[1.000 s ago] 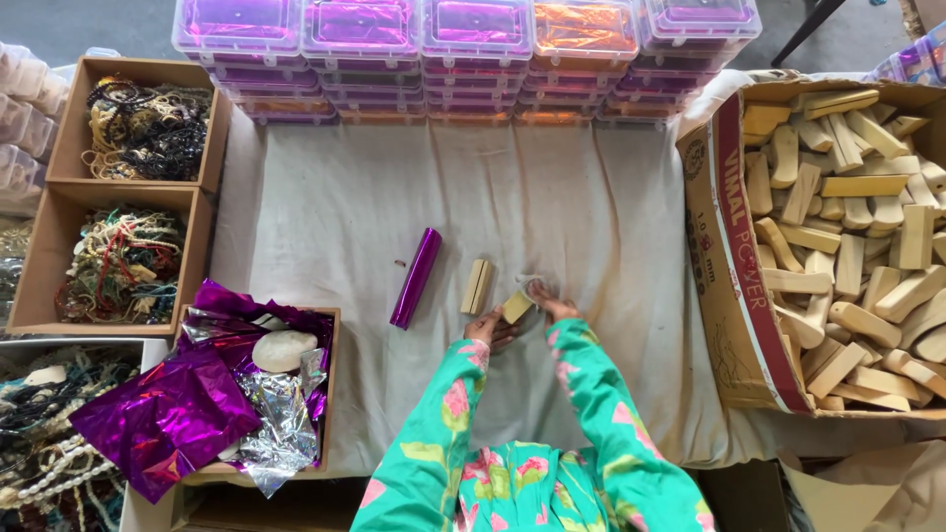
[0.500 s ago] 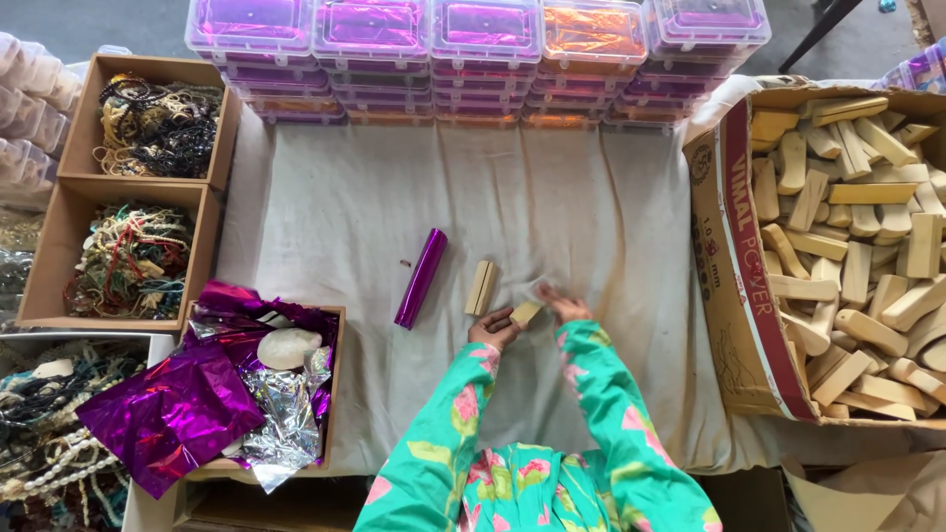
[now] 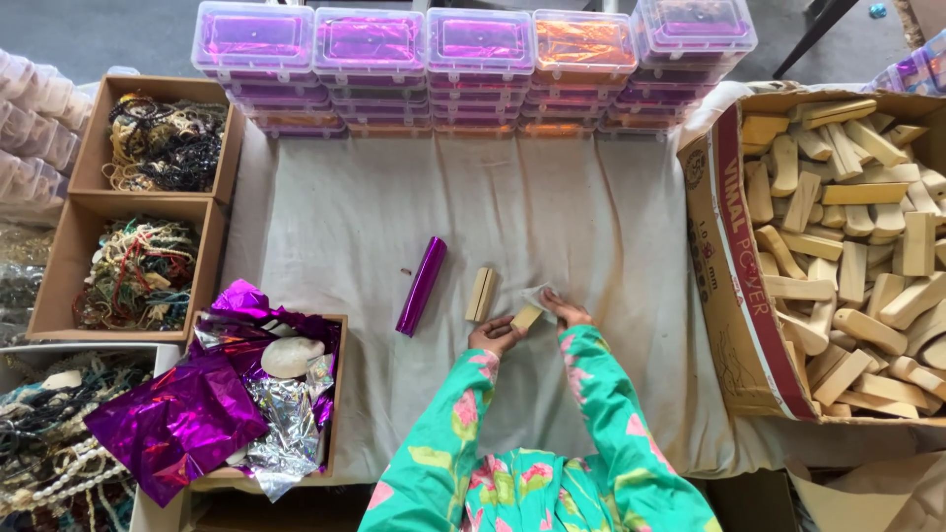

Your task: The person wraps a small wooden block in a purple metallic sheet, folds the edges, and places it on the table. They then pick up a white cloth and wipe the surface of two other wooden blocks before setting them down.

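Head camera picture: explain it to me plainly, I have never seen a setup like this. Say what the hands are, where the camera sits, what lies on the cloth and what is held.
There is no machine here. A person works with two bare hands, and the camera is worn on their head, looking down, so you see their green flowered sleeves from above.

The left hand and right hand meet over a small wooden block; both touch it, along with a thin clear wrapper.

On the pale cloth lie a purple foil roll and a second wooden block.

Around it: a big cardboard box of wooden blocks on the right, stacked clear plastic cases at the far edge, boxes of beads and cords on the left, and a box of purple and silver foil sheets near the left.
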